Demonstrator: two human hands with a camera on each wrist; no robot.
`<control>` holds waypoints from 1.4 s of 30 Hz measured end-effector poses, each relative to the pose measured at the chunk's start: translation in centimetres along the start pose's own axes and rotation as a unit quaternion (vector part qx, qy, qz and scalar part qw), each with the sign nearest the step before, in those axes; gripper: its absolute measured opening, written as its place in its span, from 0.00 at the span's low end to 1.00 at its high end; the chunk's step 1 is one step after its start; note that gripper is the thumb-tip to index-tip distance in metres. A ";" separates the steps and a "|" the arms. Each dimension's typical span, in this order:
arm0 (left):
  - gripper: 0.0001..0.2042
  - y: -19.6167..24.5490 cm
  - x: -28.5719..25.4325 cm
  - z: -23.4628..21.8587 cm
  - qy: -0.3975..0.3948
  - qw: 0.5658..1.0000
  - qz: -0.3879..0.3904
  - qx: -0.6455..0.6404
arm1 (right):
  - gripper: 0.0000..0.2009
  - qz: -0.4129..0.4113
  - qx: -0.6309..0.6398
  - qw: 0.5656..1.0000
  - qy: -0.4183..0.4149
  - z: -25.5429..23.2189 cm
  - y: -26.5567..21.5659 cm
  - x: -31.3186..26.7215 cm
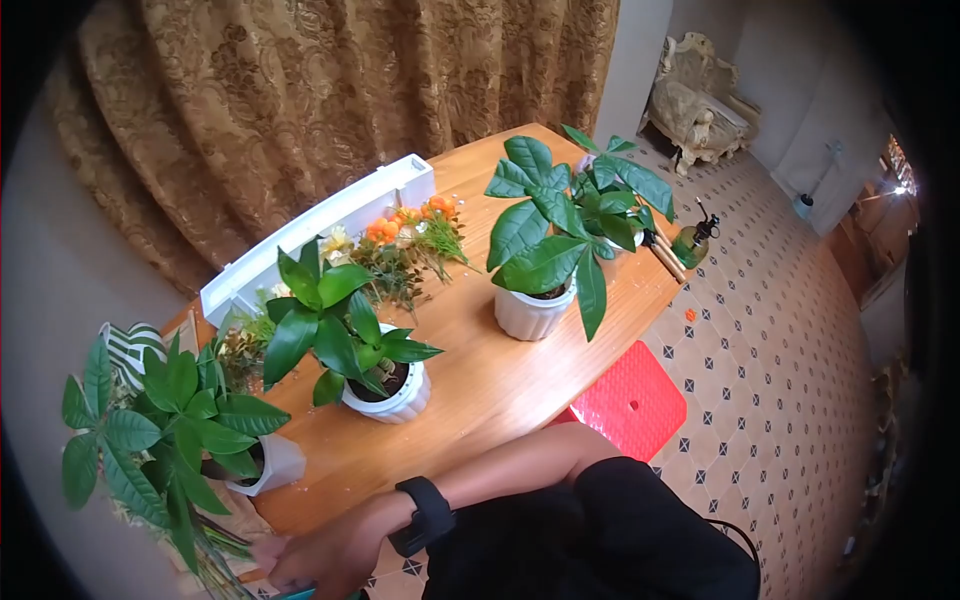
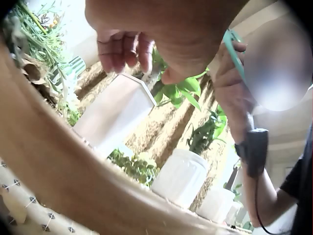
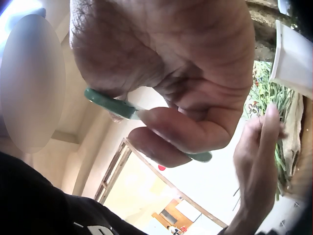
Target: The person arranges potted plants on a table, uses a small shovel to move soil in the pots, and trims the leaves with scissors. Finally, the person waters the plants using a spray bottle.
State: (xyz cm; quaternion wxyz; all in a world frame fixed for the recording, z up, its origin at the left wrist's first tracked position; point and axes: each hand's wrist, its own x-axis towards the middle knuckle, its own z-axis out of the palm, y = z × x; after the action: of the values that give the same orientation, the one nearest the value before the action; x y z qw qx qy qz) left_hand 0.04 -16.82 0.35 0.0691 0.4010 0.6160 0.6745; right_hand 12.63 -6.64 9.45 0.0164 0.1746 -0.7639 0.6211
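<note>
My right hand is at the table's near left corner, its fingers curled round green-handled scissors. Part of the green handle also shows in the left wrist view; the blades are hidden. Close by, my left hand has its fingers loosely extended at a bunch of cut stems with small flowers. In the left wrist view the left fingertips hang just above a white angular pot. That pot holds a large-leaved plant, which covers part of the stems in the head view.
On the wooden table stand more plants in white pots. Orange and yellow flowers lie before a long white planter box. A red stool and a spray bottle are on the right. A patterned curtain hangs behind.
</note>
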 end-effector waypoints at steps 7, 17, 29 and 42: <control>0.17 7.0 -5.3 -1.9 -0.440 0.893 0.052 -0.071 | 0.19 0.078 0.008 0.992 -0.098 -1.3 0.0 0.5; 0.29 11.6 -9.6 17.5 -0.508 0.699 0.460 0.204 | 0.20 0.099 0.042 0.988 -0.106 -1.0 3.8 0.7; 0.30 9.5 -9.2 15.6 -0.431 0.691 0.482 0.323 | 0.16 0.049 0.058 0.995 -0.059 -0.2 3.1 0.8; 0.13 12.6 -3.9 7.8 -0.569 0.768 0.277 -0.098 | 0.15 0.081 0.013 0.996 0.037 -1.2 2.0 -2.0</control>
State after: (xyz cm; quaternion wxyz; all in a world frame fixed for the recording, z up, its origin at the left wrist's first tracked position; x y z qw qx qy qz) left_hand 12.62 -15.97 9.15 0.2563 0.8556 0.2566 0.3693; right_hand 13.70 -4.65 7.32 -0.0080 0.0888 -0.7664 0.6362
